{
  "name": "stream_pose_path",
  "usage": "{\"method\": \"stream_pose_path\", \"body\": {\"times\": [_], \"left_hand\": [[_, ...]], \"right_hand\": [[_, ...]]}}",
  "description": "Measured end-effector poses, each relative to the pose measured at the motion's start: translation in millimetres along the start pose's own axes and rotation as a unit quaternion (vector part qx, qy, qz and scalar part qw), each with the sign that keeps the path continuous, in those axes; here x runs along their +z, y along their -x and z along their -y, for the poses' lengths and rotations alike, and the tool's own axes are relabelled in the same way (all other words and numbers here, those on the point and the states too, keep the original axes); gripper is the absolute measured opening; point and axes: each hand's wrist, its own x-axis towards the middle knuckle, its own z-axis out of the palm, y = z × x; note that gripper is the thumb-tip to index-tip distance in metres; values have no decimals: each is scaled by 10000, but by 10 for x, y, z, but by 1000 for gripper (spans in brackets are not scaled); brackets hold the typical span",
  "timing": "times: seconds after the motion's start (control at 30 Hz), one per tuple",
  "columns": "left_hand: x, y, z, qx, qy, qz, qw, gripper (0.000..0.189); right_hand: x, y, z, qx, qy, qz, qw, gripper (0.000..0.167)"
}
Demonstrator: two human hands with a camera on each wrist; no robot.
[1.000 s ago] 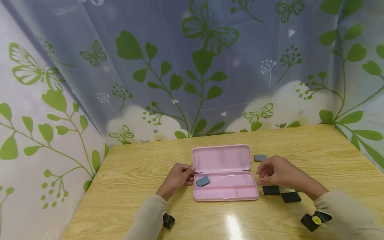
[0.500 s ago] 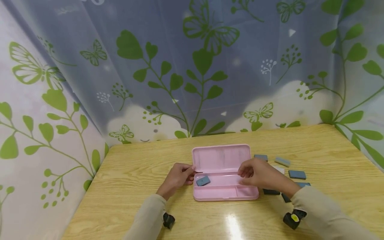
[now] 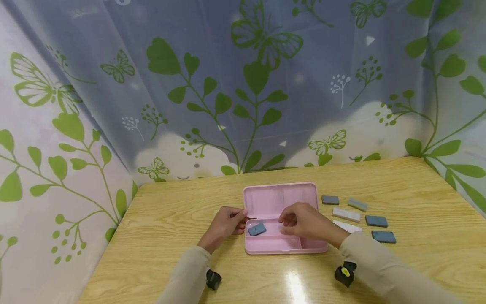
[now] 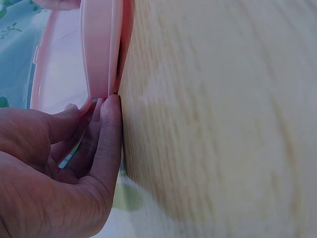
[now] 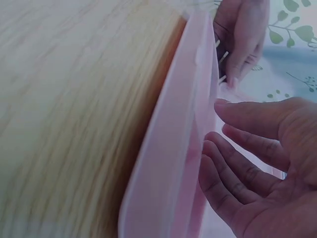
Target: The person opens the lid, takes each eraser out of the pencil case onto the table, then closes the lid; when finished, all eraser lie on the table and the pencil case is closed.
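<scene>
An open pink pencil case lies on the table, its lid tilted back. One blue-grey eraser rests at the left end of its long rear compartment. My left hand holds the case's left end near the hinge, thumb at the lid and a finger against the end wall, as the left wrist view shows. Over the rear compartment is my right hand, to the right of that eraser. In the right wrist view its thumb and fingers are apart and nothing shows between them.
Right of the case lie several loose erasers: a grey one, a two-tone one, a white one and a blue one among them. The right forearm covers part of the table there. A patterned curtain hangs behind the table.
My right hand has moved left, from beside the case's right end to over its rear compartment. Its forearm now hides two dark pieces seen earlier. My left hand has stayed put.
</scene>
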Motion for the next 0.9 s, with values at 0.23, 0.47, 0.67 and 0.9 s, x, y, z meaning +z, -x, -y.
{"method": "stream_pose_path", "body": {"times": [0.23, 0.47, 0.67, 0.9], "left_hand": [[-1, -9, -14, -3, 6, 21, 10000, 27], [11, -17, -12, 15, -38, 0, 10000, 28], [15, -20, -1, 26, -42, -28, 10000, 27], [3, -8, 5, 34, -77, -20, 10000, 27]], "right_hand": [[140, -148, 68, -156, 110, 69, 9998, 14], [237, -238, 99, -229, 155, 100, 9996, 18], [308, -294, 118, -201, 151, 110, 9996, 24], [380, -369, 173, -110, 418, 101, 9990, 25]]}}
